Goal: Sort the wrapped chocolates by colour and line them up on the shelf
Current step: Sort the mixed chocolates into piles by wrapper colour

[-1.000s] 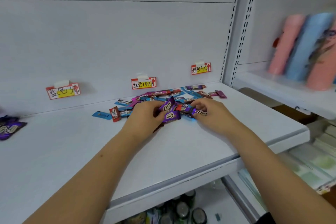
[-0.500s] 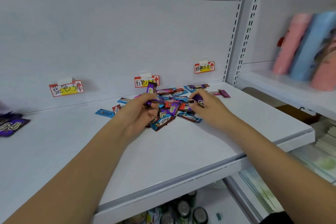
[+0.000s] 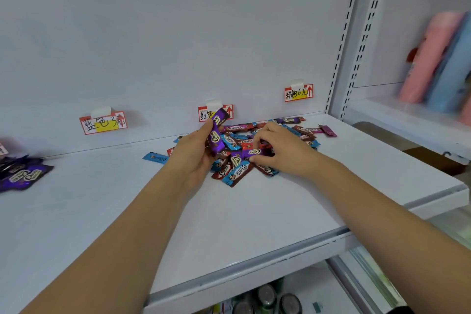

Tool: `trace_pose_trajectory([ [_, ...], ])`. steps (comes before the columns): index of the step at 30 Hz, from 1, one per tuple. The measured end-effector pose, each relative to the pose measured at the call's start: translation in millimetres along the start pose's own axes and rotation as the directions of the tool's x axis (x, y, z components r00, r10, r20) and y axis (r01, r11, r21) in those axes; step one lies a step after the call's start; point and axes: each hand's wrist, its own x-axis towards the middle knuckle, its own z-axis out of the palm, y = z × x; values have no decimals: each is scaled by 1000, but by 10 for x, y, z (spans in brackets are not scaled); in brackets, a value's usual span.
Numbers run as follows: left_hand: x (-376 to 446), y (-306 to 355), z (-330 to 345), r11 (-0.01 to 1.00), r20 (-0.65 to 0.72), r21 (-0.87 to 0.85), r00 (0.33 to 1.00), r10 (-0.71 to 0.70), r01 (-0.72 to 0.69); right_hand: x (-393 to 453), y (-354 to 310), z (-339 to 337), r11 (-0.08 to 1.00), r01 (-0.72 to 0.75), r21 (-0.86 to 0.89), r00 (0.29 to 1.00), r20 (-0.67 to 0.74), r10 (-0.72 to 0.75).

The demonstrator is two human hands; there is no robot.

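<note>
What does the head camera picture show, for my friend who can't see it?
A person's left hand holds up purple chocolates, and the right hand pinches another purple chocolate from the mixed pile on a white shelf. Three handwritten price tags hang on the back wall, and a small purple group lies far left.

Shelf (image 3: 242,211): front and centre surface bare, open to approach. Mixed chocolate pile (image 3: 254,150) occupies rear centre against back panel. Purple chocolates (image 3: 23,173) occupy far left. Slotted upright (image 3: 341,58) bounds right side
</note>
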Motion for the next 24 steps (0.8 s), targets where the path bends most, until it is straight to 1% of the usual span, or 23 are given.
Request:
trace_pose_trajectory([
  [3, -29, 0, 9, 998, -6, -44, 999, -35, 35, -36, -2, -9, 992, -31, 123, 981, -185, 54],
  [5, -47, 10, 7, 998, -22, -19, 998, -55, 55, -45, 23, -44, 977, -79, 198, 963, -237, 126],
  [8, -74, 23, 7, 998, -8, 1, 998, -60, 60, -56, 52, -71, 949, -146, 280, 947, -239, 216],
  [11, -75, 34, -16, 999, 1, 25, 1000, -27, 27, -52, 73, -82, 910, -201, 363, 927, -231, 297],
  [15, -59, 34, -68, 971, -23, 234, 998, 61, -54, -52, 110, -92, 897, -230, 377, 932, -181, 315],
  [18, -67, 40, -70, 926, -67, 370, 992, 107, -75, -62, 149, -72, 930, -232, 284, 944, -166, 286],
  [20, -81, 28, -50, 888, -69, 449, 987, 144, -98, -78, 161, -51, 950, -250, 188, 953, -127, 276],
  [21, -89, 14, -38, 849, -61, 514, 982, 181, -125, -90, 164, -35, 958, -255, 133, 958, -97, 268],
  [22, -104, -4, -27, 788, -37, 593, 972, 231, -165, -99, 163, -23, 962, -256, 89, 962, -73, 263],
  [24, -132, -41, -22, 624, 73, 733, 944, 323, -270, -96, 152, -24, 970, -233, 64, 969, -63, 237],
])
